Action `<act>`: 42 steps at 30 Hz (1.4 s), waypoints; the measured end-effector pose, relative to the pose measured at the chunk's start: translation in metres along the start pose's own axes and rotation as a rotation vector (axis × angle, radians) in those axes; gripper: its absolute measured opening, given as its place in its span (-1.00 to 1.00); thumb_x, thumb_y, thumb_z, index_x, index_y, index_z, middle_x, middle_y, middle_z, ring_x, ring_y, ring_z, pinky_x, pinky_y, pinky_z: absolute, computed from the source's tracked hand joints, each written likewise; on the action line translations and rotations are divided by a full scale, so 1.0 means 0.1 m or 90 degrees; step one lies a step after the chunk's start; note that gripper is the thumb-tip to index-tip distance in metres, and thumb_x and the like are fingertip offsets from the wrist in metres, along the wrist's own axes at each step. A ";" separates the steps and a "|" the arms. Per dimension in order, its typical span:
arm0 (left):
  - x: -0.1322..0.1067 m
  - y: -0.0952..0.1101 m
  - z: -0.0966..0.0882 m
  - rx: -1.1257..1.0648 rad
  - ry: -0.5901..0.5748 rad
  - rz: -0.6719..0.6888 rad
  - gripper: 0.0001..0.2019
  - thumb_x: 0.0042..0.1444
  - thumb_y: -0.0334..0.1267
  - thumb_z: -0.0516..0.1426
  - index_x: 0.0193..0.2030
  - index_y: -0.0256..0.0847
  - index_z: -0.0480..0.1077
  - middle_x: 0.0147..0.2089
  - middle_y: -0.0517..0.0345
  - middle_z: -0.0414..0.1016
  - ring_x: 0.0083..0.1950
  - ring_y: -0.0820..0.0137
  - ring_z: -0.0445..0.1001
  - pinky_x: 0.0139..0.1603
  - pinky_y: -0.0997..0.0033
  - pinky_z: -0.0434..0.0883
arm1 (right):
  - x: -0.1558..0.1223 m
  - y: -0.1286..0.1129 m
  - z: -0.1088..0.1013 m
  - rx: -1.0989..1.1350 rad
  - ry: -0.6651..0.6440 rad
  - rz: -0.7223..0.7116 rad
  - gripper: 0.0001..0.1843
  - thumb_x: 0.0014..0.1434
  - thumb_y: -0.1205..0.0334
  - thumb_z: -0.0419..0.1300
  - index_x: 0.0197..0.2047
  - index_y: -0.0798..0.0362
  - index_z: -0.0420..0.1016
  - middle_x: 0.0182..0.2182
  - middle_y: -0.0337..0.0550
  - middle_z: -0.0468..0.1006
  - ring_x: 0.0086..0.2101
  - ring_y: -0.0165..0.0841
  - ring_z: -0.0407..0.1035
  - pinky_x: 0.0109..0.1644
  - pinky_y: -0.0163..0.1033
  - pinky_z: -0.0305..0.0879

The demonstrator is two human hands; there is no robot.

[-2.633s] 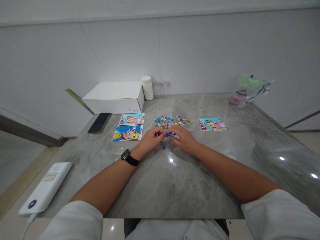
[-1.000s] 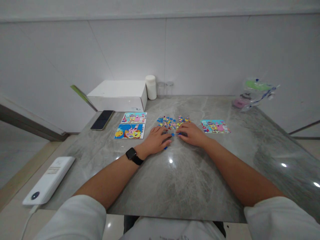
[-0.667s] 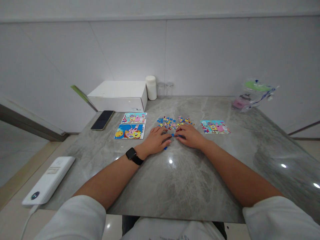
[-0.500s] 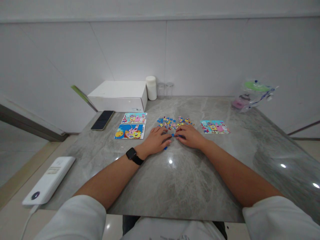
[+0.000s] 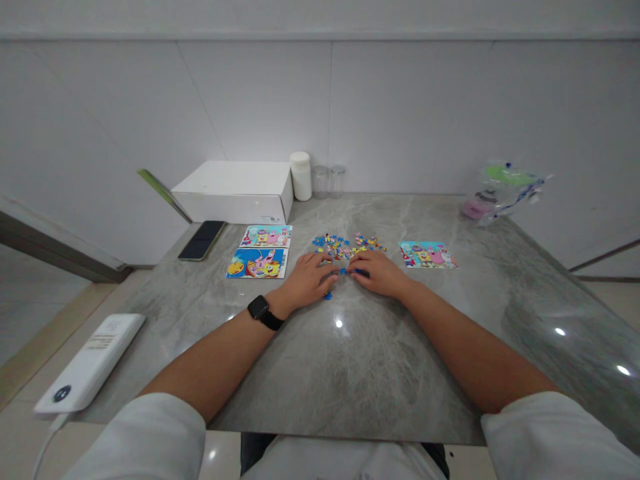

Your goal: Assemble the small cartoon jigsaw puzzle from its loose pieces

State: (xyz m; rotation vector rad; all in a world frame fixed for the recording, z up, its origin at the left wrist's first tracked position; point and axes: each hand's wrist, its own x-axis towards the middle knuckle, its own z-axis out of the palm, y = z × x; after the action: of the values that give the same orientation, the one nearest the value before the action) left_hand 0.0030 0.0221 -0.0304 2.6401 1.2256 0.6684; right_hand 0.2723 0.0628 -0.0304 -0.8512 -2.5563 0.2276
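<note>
Both my hands rest palm down on the grey marble table (image 5: 350, 360), fingers stretched flat. My left hand (image 5: 306, 281), with a black watch on the wrist, covers some blue puzzle pieces; one piece (image 5: 327, 296) shows under its fingertips. My right hand (image 5: 376, 272) lies beside it, fingertips on blue pieces (image 5: 344, 271) between the hands. A pile of loose puzzle pieces (image 5: 345, 244) lies just beyond the fingers.
Two cartoon picture cards (image 5: 260, 253) lie to the left, a third card (image 5: 427, 254) to the right. A phone (image 5: 201, 240), white box (image 5: 235, 192), white jar (image 5: 301, 175), two clear jars, a plastic bag (image 5: 500, 187) and a white power bank (image 5: 90, 363) stand around.
Earlier my fingers pinched a blue piece between both hands; since then both hands have flattened onto the pieces and stayed almost still.
</note>
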 end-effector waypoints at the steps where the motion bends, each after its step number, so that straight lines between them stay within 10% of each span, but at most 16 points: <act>1: 0.00 0.00 0.00 0.004 0.012 -0.003 -0.67 0.46 -0.06 0.07 0.19 -0.01 0.57 0.30 -0.04 0.44 0.33 0.09 0.37 0.42 -0.11 0.28 | 0.00 0.00 0.00 0.003 0.005 0.000 -0.81 0.33 0.27 0.28 -0.05 -0.05 0.72 -0.08 -0.04 0.68 -0.02 -0.15 0.52 0.15 0.02 0.37; 21: 0.03 -0.02 -0.06 0.003 0.302 -0.110 -0.51 0.34 -0.26 0.12 0.38 -0.17 0.21 0.37 -0.20 0.27 0.43 0.05 0.26 0.48 -0.11 0.27 | 0.03 0.09 -0.16 0.041 0.295 0.197 -0.57 0.27 0.33 0.17 0.19 -0.04 0.52 -0.13 -0.07 0.68 -0.21 -0.20 0.55 0.04 -0.01 0.49; 42: 0.04 -0.26 -0.01 -0.069 0.354 -0.177 -0.37 0.20 -0.41 0.14 0.42 -0.16 0.20 0.35 -0.18 0.30 0.39 0.09 0.32 0.45 -0.08 0.31 | -0.09 0.33 0.02 -0.039 0.160 0.220 -0.74 0.34 0.25 0.17 -0.01 -0.02 0.66 -0.04 0.01 0.62 0.01 -0.12 0.49 0.18 0.01 0.42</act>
State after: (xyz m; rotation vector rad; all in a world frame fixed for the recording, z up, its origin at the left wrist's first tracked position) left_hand -0.0132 0.0423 -0.0369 2.1975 1.5896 1.4242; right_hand 0.2954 0.0841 -0.0453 -1.2585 -2.1839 0.1360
